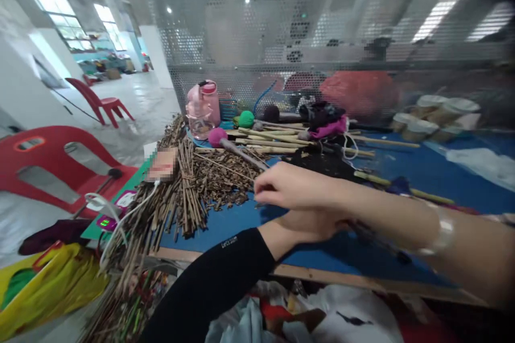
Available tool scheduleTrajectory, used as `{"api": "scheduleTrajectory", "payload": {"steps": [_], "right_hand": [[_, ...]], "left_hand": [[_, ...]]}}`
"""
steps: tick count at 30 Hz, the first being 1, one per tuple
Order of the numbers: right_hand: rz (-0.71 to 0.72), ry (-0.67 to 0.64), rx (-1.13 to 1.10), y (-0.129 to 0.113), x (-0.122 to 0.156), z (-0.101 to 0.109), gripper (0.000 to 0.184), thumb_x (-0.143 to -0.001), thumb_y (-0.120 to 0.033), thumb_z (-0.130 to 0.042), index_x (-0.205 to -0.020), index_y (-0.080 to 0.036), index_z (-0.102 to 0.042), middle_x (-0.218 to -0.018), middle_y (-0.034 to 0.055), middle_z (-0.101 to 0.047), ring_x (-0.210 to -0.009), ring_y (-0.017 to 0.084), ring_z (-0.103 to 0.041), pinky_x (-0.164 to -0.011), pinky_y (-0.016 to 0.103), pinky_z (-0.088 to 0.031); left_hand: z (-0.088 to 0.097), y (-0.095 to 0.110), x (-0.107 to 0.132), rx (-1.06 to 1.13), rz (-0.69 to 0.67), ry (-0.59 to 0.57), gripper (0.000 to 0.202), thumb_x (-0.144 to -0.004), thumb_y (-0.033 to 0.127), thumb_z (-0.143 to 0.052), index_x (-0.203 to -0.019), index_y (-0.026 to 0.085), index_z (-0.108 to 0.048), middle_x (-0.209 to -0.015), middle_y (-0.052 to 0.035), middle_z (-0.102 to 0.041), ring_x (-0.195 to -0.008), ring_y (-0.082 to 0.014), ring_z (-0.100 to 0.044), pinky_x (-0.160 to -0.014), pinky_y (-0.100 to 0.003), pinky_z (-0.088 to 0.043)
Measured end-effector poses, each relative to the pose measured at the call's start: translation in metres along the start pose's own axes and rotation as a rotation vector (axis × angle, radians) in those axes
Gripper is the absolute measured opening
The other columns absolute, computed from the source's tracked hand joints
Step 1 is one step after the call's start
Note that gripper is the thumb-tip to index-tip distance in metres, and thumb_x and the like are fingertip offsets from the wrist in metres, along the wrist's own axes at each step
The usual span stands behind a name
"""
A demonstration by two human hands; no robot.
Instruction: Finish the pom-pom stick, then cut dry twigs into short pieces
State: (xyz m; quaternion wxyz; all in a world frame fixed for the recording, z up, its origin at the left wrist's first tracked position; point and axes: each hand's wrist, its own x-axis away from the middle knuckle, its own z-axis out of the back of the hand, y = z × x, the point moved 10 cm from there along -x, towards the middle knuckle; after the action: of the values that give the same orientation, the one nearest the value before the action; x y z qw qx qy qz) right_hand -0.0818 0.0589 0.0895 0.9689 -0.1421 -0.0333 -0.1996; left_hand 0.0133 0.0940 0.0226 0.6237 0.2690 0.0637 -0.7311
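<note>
My right hand (pixel 281 185) reaches leftward across the front of my left wrist, its fingers curled closed. What lies in the fingers, if anything, is hidden. My left hand (pixel 311 225), in a black sleeve, points right under my right forearm, and its fingers are covered. Dark blurred material (pixel 374 236) shows beside it beneath the forearm. A stick with a pink ball head (pixel 218 138) lies behind my right hand, its grey-wrapped shaft ending at the knuckles; whether they touch I cannot tell. Left of the hands lie a pile of dry brown pieces (pixel 225 177) and a tied bundle of thin stems (pixel 189 187).
Pale sticks (pixel 277 139), a green ball (pixel 246 119) and a pink bottle (pixel 203 110) stand along the back of the blue table (pixel 237 222). Behind rises a perforated metal screen (pixel 249 37). Cups (pixel 420 128) sit at right, a red chair (pixel 76 155) at left.
</note>
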Motion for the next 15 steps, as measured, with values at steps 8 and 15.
{"api": "scheduleTrajectory", "payload": {"steps": [8,15], "right_hand": [[-0.349,-0.163,0.279,0.059,-0.087,-0.035,0.018,-0.066,-0.019,-0.065,-0.081,-0.013,-0.073,-0.078,0.013,-0.072,-0.071,0.024,-0.066,-0.055,0.026,-0.044],[-0.397,-0.022,0.181,0.08,0.001,0.032,0.011,-0.069,-0.016,-0.058,-0.067,-0.018,-0.069,-0.058,0.0035,-0.067,-0.052,0.016,-0.059,-0.048,0.024,-0.037]], "left_hand": [[-0.003,0.052,0.018,0.308,-0.662,-0.106,0.032,-0.091,0.025,-0.037,-0.102,0.017,-0.066,-0.122,-0.0067,-0.06,-0.118,-0.0249,-0.05,-0.094,-0.038,-0.042],[0.001,0.047,0.018,0.396,-0.6,-0.215,0.025,-0.089,0.036,-0.047,-0.099,0.02,-0.063,-0.097,-0.0022,-0.069,-0.097,-0.0184,-0.059,-0.088,-0.038,-0.035]]}}
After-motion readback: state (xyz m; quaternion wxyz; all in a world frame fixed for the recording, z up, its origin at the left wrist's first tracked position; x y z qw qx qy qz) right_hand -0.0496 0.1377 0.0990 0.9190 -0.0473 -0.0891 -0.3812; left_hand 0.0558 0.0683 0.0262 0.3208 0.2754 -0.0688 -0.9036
